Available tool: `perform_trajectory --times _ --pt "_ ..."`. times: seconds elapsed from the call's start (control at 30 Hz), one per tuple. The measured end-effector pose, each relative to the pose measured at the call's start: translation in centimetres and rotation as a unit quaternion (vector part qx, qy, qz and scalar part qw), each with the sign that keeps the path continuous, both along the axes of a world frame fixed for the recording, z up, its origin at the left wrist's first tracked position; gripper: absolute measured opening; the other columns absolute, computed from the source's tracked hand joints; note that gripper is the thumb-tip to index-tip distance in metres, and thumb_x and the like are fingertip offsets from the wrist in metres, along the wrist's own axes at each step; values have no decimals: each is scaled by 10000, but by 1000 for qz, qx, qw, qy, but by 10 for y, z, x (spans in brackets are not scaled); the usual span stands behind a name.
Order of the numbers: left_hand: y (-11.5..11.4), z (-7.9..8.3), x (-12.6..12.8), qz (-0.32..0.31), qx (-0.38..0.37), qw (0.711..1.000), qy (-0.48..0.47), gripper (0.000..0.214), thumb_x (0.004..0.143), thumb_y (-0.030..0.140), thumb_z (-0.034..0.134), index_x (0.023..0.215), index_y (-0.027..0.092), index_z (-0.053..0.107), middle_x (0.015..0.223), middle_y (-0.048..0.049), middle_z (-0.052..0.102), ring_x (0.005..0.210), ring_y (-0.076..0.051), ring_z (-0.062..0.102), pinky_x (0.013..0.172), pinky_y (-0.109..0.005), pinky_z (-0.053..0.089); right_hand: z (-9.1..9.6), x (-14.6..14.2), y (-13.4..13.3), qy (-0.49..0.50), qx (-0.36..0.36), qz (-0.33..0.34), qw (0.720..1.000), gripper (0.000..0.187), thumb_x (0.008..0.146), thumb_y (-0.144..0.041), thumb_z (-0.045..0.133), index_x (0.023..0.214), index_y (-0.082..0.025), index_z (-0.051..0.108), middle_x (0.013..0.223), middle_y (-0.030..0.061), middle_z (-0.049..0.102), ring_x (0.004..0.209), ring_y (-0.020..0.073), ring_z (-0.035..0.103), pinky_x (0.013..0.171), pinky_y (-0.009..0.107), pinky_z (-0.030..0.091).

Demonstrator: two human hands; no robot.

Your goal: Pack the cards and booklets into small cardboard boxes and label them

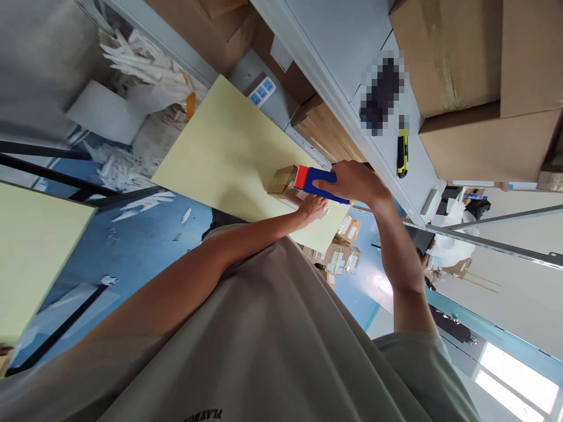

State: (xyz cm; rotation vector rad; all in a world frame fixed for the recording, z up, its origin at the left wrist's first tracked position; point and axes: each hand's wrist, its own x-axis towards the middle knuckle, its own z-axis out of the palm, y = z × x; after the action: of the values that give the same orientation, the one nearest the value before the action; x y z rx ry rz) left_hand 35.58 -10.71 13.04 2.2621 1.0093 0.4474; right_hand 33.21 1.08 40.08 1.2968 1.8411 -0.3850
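Note:
A small cardboard box (282, 180) with tape on it sits on the pale yellow tabletop (220, 146). My right hand (352, 180) grips a blue and red tape dispenser (321, 180), whose red end is at the top of the box. Against the near right side of the box, my left hand (312, 210) holds on with bent fingers. The dispenser and my right hand partly cover the box, and the inner side of my left hand is hidden.
A grey shelf edge (325, 76) runs beyond the table, carrying a yellow and black utility knife (402, 153) and large cartons (457, 58). A power strip (263, 89) lies behind the table. Several taped parcels (341, 255) are on the blue floor; white scraps (141, 64) pile at left.

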Motion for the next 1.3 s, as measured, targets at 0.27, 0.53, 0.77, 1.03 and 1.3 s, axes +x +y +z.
perform_trajectory --times 0.27,0.53,0.77,1.03,1.3 --pt "-9 -16 -13 -30 68 997 -7 629 938 53 615 1558 142 675 1618 -280 661 1510 -420 646 1209 -627 523 -3 15 -5 18 2 -14 1000 596 1092 -723 606 999 -169 806 855 156 793 807 287 728 694 358 411" --pt "-9 -42 -19 -45 17 998 -46 553 994 50 612 1532 150 694 1671 -232 641 1597 -334 597 1326 -529 470 -10 30 -13 40 3 -24 999 583 1090 -710 611 948 -175 793 900 171 807 841 286 729 693 354 412" --pt "-22 -50 -23 -68 17 997 -13 526 1106 246 585 1619 129 607 1709 -237 602 1615 -350 574 1366 -539 433 -38 89 -26 18 -21 -68 997 704 994 -860 676 927 -170 799 957 205 839 883 295 773 691 334 433" --pt "-37 -63 -26 -96 -5 993 -64 579 1063 48 465 1614 112 631 1660 -203 665 1609 -282 601 1389 -479 464 -100 126 -39 28 -55 -153 986 782 1074 -817 603 1228 -82 819 1133 250 866 1040 339 832 780 322 528" --pt "-51 -42 -58 -96 8 991 -92 410 1097 110 470 1299 179 820 1376 -126 845 1324 -243 803 1186 -400 646 -130 139 -50 76 -60 -201 975 715 1103 -712 640 1422 -82 756 1295 271 839 1230 379 815 962 363 594"
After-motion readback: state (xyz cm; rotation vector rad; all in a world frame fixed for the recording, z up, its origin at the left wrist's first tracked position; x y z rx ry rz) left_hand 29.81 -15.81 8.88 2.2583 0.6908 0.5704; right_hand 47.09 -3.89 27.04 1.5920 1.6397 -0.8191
